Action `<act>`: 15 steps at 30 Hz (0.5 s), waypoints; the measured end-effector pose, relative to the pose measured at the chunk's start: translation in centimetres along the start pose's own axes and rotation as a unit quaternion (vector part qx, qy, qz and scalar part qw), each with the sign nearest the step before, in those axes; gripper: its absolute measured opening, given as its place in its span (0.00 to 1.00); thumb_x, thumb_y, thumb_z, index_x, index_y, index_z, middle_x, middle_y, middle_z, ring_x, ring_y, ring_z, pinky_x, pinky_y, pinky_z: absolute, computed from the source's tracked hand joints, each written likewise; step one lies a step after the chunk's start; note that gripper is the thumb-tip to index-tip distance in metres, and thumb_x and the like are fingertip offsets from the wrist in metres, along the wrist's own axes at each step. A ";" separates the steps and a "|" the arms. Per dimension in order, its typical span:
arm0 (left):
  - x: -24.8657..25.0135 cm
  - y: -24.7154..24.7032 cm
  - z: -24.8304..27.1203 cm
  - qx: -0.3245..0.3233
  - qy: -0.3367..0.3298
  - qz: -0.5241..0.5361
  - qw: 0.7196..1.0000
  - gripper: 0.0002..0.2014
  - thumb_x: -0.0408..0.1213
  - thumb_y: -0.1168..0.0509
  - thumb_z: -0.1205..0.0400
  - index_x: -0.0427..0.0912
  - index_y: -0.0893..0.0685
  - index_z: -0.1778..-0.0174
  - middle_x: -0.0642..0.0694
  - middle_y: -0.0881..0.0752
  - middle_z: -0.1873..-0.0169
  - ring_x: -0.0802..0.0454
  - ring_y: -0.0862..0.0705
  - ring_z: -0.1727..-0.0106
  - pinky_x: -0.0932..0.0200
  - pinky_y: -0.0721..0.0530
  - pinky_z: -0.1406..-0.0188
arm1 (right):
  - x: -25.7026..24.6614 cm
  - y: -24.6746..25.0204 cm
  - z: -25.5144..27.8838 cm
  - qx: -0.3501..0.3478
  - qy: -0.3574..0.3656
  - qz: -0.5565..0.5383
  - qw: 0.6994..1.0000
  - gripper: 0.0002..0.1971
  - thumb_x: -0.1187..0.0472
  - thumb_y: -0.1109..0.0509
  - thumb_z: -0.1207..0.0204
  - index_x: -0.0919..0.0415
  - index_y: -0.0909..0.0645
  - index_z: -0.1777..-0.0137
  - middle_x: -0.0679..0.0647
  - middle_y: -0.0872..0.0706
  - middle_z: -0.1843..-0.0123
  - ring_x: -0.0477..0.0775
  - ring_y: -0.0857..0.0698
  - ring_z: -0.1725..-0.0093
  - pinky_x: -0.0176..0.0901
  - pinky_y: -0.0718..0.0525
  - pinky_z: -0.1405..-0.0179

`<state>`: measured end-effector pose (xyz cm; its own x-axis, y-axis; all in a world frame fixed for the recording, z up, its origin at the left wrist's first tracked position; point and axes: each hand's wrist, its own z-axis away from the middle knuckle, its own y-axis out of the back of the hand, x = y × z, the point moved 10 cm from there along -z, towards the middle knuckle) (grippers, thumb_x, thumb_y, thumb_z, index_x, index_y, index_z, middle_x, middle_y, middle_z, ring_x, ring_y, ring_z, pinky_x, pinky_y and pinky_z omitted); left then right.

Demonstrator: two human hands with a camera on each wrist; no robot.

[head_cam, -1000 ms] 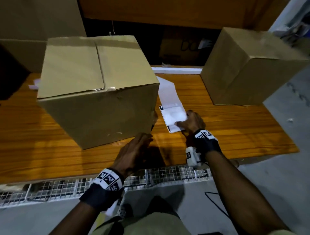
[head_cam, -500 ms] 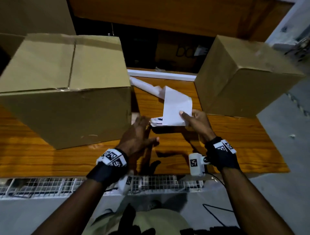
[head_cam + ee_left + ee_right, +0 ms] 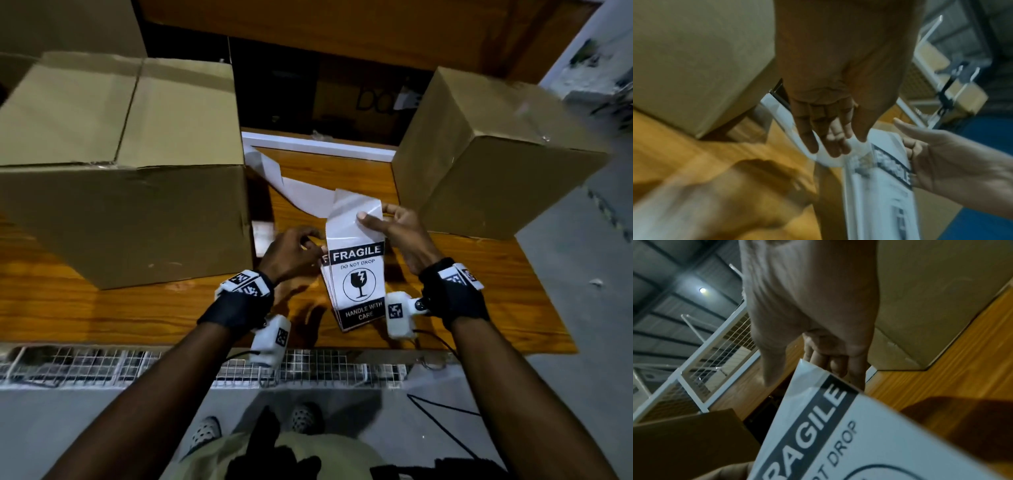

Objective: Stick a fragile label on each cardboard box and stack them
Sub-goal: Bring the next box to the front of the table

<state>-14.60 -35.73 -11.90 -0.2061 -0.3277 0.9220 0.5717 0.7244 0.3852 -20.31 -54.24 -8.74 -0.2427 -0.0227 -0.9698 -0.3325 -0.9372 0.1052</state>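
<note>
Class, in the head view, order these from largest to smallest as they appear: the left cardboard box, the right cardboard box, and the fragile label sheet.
1. Left cardboard box, though it sits nearer the camera, so its true lead is unsure.
2. Right cardboard box.
3. Fragile label sheet, clearly smallest.

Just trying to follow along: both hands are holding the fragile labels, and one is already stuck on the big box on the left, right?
Not quite. Both hands, left hand and right hand, hold the fragile labels, but the head view shows the big box bare, with no label stuck on its visible faces.
</note>
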 end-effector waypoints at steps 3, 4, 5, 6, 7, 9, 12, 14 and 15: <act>0.8 -0.9 0.2 -0.008 -0.006 0.058 0.998 0.10 0.38 0.35 0.14 0.37 0.13 0.43 0.39 0.11 0.60 0.45 0.13 0.60 0.45 0.13 0.56 | 0.9 0.9 0.6 0.013 0.004 0.017 1.000 0.22 0.69 0.20 0.28 0.70 0.19 0.35 0.62 0.08 0.43 0.58 0.08 0.47 0.49 0.08 0.52; 1.2 -1.2 0.3 -0.009 -0.003 0.096 0.995 0.10 0.35 0.37 0.12 0.34 0.14 0.42 0.36 0.11 0.58 0.46 0.14 0.60 0.50 0.13 0.58 | 0.8 1.3 0.7 0.028 0.011 0.015 0.999 0.23 0.70 0.20 0.28 0.71 0.19 0.34 0.63 0.09 0.42 0.59 0.08 0.47 0.50 0.08 0.52; 1.4 -1.5 0.4 -0.013 0.001 0.129 0.992 0.10 0.33 0.38 0.12 0.32 0.14 0.42 0.36 0.11 0.56 0.48 0.14 0.59 0.56 0.14 0.60 | 0.6 1.7 0.9 0.045 0.020 0.007 0.999 0.23 0.69 0.21 0.28 0.70 0.20 0.33 0.63 0.09 0.42 0.60 0.08 0.47 0.51 0.08 0.52; 1.6 -1.9 0.5 -0.019 0.007 0.152 0.988 0.10 0.32 0.37 0.12 0.31 0.14 0.43 0.38 0.11 0.56 0.51 0.13 0.59 0.59 0.15 0.60 | 0.2 2.1 0.9 0.064 0.028 -0.004 0.998 0.24 0.68 0.21 0.27 0.70 0.21 0.32 0.63 0.09 0.43 0.60 0.08 0.47 0.51 0.08 0.52; 1.6 -2.3 0.6 -0.026 0.013 0.169 0.985 0.09 0.33 0.36 0.13 0.31 0.14 0.45 0.41 0.11 0.57 0.54 0.13 0.59 0.61 0.14 0.60 | -0.1 2.6 1.0 0.079 0.034 -0.016 0.996 0.24 0.66 0.21 0.26 0.69 0.21 0.31 0.62 0.09 0.43 0.59 0.08 0.48 0.52 0.08 0.52; 1.3 -2.8 0.5 -0.031 0.031 0.190 0.981 0.06 0.33 0.34 0.14 0.34 0.14 0.51 0.46 0.11 0.62 0.56 0.13 0.62 0.58 0.14 0.61 | -0.5 2.9 1.1 0.088 0.039 -0.031 0.995 0.23 0.62 0.22 0.24 0.68 0.22 0.31 0.62 0.09 0.44 0.59 0.08 0.48 0.52 0.09 0.50; 0.6 -2.3 0.1 0.003 0.058 0.210 0.976 0.05 0.34 0.32 0.16 0.39 0.14 0.56 0.45 0.14 0.66 0.53 0.17 0.65 0.57 0.17 0.63 | 0.2 2.9 1.6 0.069 0.019 -0.035 0.997 0.24 0.57 0.22 0.24 0.67 0.20 0.31 0.60 0.08 0.44 0.57 0.08 0.47 0.48 0.11 0.52; 0.4 -1.8 0.0 0.015 0.069 0.214 0.974 0.03 0.32 0.30 0.17 0.39 0.14 0.56 0.45 0.12 0.66 0.53 0.16 0.66 0.57 0.17 0.65 | 1.0 3.2 2.0 0.065 0.008 -0.054 0.996 0.24 0.60 0.21 0.25 0.65 0.20 0.31 0.59 0.07 0.44 0.55 0.08 0.48 0.43 0.11 0.58; 0.2 -1.7 0.0 0.015 0.074 0.214 0.974 0.03 0.32 0.30 0.17 0.39 0.15 0.56 0.45 0.12 0.65 0.54 0.16 0.66 0.57 0.17 0.66 | 1.3 3.3 2.2 0.063 0.008 -0.066 0.996 0.23 0.60 0.22 0.24 0.63 0.20 0.31 0.57 0.07 0.45 0.53 0.07 0.49 0.43 0.11 0.59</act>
<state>-15.60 -37.09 -12.34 0.1638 -0.0735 0.9838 0.5558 0.8308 -0.0304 -23.76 -56.61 -9.12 -0.1760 0.0913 -0.9801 -0.4733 -0.8809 0.0030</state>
